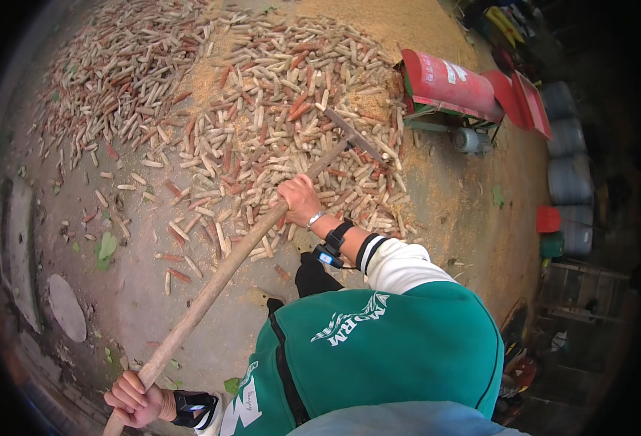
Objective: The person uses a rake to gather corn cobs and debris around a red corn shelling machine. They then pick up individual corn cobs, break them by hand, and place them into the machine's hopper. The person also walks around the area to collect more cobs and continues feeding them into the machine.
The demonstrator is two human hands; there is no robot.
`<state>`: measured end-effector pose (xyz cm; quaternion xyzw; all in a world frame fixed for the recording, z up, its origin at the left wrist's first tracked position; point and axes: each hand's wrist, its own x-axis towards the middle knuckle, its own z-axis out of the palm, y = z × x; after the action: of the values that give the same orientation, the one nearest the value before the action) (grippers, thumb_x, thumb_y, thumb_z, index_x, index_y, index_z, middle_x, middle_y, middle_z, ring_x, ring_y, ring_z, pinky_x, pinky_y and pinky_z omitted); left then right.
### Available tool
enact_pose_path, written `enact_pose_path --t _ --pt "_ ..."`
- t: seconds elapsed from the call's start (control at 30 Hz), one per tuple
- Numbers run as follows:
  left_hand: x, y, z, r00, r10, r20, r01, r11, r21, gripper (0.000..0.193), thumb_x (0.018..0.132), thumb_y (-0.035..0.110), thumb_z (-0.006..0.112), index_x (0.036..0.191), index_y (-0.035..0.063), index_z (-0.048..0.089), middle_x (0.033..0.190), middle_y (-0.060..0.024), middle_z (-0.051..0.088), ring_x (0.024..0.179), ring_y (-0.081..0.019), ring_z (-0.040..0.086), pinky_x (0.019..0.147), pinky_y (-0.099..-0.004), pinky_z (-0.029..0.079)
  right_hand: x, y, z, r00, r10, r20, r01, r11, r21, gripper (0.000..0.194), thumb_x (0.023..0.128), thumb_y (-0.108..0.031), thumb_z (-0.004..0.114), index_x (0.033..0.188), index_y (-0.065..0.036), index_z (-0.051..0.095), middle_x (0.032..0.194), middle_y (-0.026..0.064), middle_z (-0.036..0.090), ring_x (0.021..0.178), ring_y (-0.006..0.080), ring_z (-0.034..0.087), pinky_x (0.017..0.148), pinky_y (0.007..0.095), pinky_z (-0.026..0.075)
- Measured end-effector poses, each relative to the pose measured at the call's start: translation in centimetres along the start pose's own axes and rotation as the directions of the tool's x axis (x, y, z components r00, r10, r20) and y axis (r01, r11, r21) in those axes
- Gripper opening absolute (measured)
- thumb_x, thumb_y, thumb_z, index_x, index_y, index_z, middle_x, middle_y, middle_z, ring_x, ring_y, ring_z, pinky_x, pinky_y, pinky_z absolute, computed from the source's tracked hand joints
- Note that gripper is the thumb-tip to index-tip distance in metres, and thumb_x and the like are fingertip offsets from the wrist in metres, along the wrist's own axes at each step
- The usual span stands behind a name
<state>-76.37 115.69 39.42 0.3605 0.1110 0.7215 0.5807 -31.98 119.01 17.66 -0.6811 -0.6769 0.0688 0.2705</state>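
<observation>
Both of my hands grip the long wooden handle of a rake [214, 283]. Far down the shaft, my right hand [301, 201] is closed around it, with a bracelet and a strapped device on that arm. At the lower left, my left hand [135, 400] holds the handle near its upper end. The rake's flat metal head [356, 135] rests among shelled corn cobs [266, 131], pale and reddish. Its teeth cannot be made out. The cobs' near edge reaches my feet in yellowish clogs [263, 297].
A second heap of cobs [129, 71] lies at upper left. Loose yellow kernels [391, 22] cover the ground behind. A red corn sheller [451, 84] with an electric motor [471, 140] stands at right, before several grey-blue containers [570, 180]. A stone slab [20, 250] lies at left.
</observation>
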Motion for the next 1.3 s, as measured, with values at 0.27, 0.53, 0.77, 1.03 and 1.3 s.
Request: enact_pose_path --t 0.27,0.53,0.77,1.03,1.3 --pt "-2.5 7.5 -0.5 0.993 0.09 0.08 -0.087 0.996 -0.038 0.032 0.086 0.016 0.053 0.061 0.016 0.033 0.045 0.004 0.035 0.041 -0.0084 0.036 0.055 -0.0253 0.033 -0.3 -5.8 -0.8 0.964 -0.237 0.124 0.224 0.968 0.115 0.02 0.06 -0.016 0.067 0.074 -0.013 0.053 0.067 0.004 0.056 0.072 0.0264 0.057 0.07 0.0398 0.04" --pt "-0.3 -0.9 0.8 0.997 0.079 -0.013 -0.08 0.99 -0.118 0.033 0.087 0.018 0.052 0.061 0.0162 0.032 0.046 0.0041 0.035 0.04 -0.0072 0.035 0.053 -0.0256 0.033 3.6 2.2 -5.6 0.971 -0.239 0.033 0.24 0.968 -0.066 0.016 0.065 -0.013 0.065 0.076 -0.012 0.053 0.07 0.0054 0.057 0.074 0.0267 0.058 0.069 0.0385 0.04" --pt "-1.6 -14.4 4.7 0.998 -0.058 0.03 0.058 0.998 0.017 0.03 0.087 0.022 0.051 0.064 0.0157 0.033 0.049 0.0029 0.034 0.046 -0.0104 0.036 0.062 -0.0313 0.034 6.3 14.2 -6.6 0.847 0.168 0.505 0.022 0.937 -0.348 0.022 0.071 -0.014 0.067 0.093 -0.013 0.061 0.095 0.01 0.065 0.099 0.0311 0.059 0.086 0.0417 0.043" --pt "-4.2 -3.1 -0.5 0.999 -0.052 0.007 0.052 0.995 0.085 0.029 0.086 0.02 0.05 0.065 0.0162 0.032 0.048 0.0027 0.035 0.045 -0.0092 0.036 0.059 -0.0293 0.033 1.8 5.4 1.0 0.693 0.082 0.716 0.087 0.977 -0.196 0.021 0.075 -0.02 0.067 0.095 -0.021 0.062 0.084 0.0047 0.066 0.087 0.0275 0.062 0.078 0.0439 0.038" --pt "-7.5 12.4 -3.0 0.995 0.048 -0.083 -0.034 0.984 0.173 0.031 0.088 0.018 0.053 0.065 0.0149 0.032 0.047 0.0029 0.034 0.042 -0.0094 0.036 0.056 -0.0267 0.034 -3.1 -8.7 4.7 0.712 -0.095 0.696 0.137 0.991 -0.005 0.024 0.071 -0.013 0.064 0.092 -0.024 0.061 0.08 0.0018 0.064 0.085 0.0244 0.061 0.077 0.0397 0.034"
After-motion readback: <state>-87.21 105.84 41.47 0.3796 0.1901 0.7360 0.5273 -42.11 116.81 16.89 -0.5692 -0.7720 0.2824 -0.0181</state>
